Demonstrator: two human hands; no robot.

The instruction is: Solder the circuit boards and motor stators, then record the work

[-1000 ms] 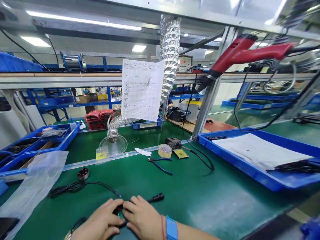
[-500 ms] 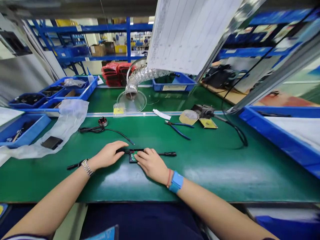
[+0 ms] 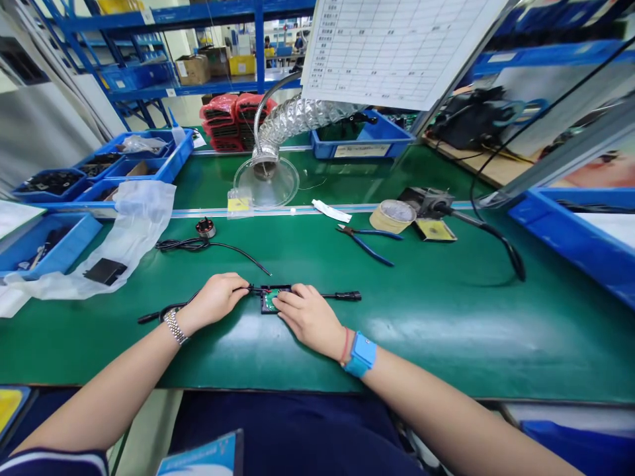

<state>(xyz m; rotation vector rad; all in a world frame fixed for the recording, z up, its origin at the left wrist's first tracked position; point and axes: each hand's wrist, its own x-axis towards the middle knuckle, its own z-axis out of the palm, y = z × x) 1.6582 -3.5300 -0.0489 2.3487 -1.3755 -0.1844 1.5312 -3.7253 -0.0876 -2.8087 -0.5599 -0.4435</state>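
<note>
A small black module with a green circuit board (image 3: 270,300) lies on the green mat (image 3: 421,317), with black cables running out to both sides. My left hand (image 3: 214,301) pinches the cable at the module's left end. My right hand (image 3: 307,318) rests with its fingertips pressed on the board's right side. The right cable ends in a black connector (image 3: 350,296). A metal watch sits on my left wrist and a blue strap on my right wrist.
Blue-handled pliers (image 3: 370,239), a tape roll (image 3: 395,215) and a soldering iron stand (image 3: 427,201) lie behind. A small motor (image 3: 205,228) with black cable sits left. Blue trays (image 3: 47,241), a plastic bag (image 3: 124,231), a fume duct funnel (image 3: 266,180) and a hanging sheet (image 3: 397,46) surround.
The view has tilted down from the shelves to the bench. Both hands stay on the module; my left hand's fingers have closed onto the cable.
</note>
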